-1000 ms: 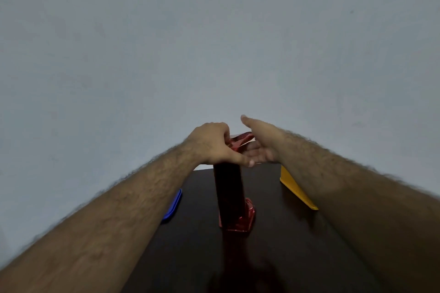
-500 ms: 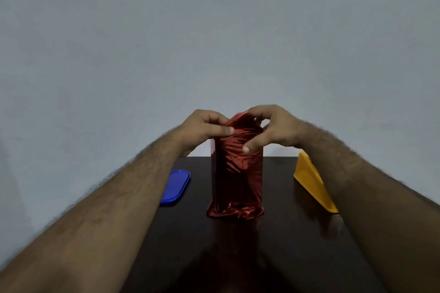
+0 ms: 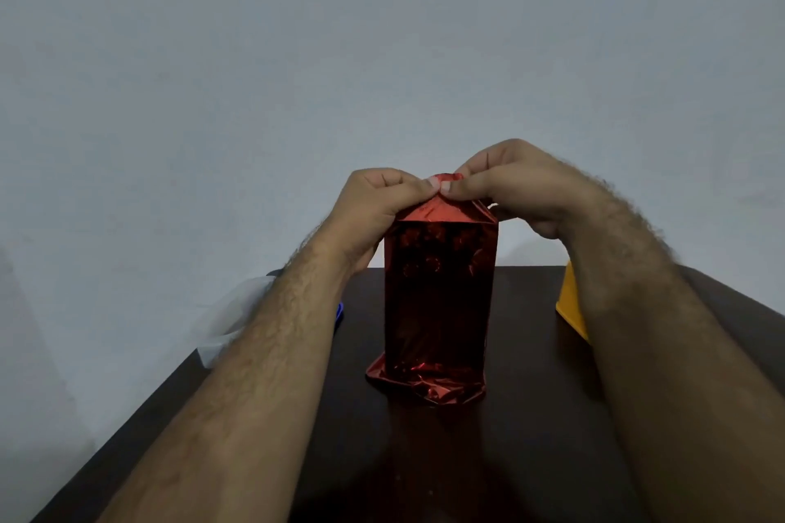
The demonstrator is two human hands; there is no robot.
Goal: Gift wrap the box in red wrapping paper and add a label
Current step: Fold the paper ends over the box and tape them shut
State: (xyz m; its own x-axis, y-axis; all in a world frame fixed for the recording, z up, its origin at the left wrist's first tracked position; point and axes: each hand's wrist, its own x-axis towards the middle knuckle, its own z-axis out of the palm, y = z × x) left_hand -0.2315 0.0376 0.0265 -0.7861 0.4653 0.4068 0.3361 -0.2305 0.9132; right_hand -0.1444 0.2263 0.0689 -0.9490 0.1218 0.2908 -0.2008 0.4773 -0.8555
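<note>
1. While the box stands upright in the middle of the frame on the dark worktop, we see shiny red wrapping paper all around it, crumpled at the bottom.
2. Our left hand pinches the red paper at the top of the box, with fingers curled.
3. Our right hand pinches the same paper peak, right beside the left hand, thumbs almost touching.
4. The paper makes a little pointed roof under our fingers.
5. A yellow thing sits at the right, partly behind our right arm.
6. A bit of a blue thing peeks out at the left, by our left arm.
7. A pale plastic piece lies at the worktop's left edge.
</note>
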